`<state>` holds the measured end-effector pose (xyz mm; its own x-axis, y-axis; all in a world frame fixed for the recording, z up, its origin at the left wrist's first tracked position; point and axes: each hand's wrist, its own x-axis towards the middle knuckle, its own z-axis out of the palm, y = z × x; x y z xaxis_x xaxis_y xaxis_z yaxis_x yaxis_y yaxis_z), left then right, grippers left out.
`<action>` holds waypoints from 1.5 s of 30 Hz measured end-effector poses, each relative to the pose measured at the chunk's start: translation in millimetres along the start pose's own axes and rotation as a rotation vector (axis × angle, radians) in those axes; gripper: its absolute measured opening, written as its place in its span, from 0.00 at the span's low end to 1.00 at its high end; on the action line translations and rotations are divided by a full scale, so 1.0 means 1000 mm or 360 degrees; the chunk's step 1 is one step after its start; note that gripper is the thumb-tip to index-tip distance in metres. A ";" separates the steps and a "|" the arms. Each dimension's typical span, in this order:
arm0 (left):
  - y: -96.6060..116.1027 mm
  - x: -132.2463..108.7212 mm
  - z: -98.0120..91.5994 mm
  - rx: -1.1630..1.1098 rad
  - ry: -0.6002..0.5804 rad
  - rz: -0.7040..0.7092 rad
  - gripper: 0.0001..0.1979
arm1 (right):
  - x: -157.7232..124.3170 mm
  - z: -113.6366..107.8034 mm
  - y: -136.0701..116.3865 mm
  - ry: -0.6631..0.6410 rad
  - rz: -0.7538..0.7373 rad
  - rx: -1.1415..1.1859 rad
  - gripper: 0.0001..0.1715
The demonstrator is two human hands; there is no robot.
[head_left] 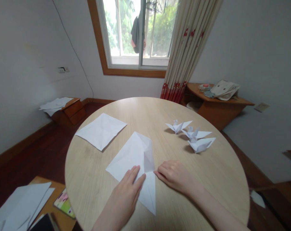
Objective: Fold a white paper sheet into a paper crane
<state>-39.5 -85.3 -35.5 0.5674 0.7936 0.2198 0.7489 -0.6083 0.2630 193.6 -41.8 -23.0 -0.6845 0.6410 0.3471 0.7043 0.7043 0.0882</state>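
Observation:
A white paper sheet [126, 157], its right side folded over, lies near the middle of the round table [92, 173]. My left hand [126, 192] rests on its lower part with the fingers apart, pressing it flat. At the paper's right edge, my right hand [171, 175] has its fingers curled together, thumb and fingertips touching the folded corner. Three folded white paper birds [178, 126] stand in a slanting row at the right. Another creased white sheet [101, 131] lies flat at the back left.
Beside the table at lower left, a wooden surface holds loose papers [18, 205] and a phone [64, 202]. Small wooden furniture with papers [56, 104] stands at the far left. A corner desk [215, 107] bearing a cloth bag stands at the back right.

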 end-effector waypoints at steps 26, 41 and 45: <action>-0.002 -0.002 0.006 0.0022 0.0115 0.0033 0.21 | -0.014 -0.012 -0.036 -0.0160 -0.0002 0.0039 0.14; -0.003 -0.003 0.010 0.0027 0.0135 0.0042 0.23 | -0.028 -0.018 -0.062 -0.0057 -0.0034 0.0081 0.14; -0.003 -0.003 0.012 0.0031 0.0158 0.0041 0.22 | -0.029 -0.021 -0.064 -0.0088 -0.0012 0.0117 0.14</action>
<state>-39.8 -85.3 -48.2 0.5505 0.7716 0.3188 0.7415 -0.6273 0.2379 172.0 -112.0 -19.4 -0.7005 0.6502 0.2942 0.6849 0.7284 0.0210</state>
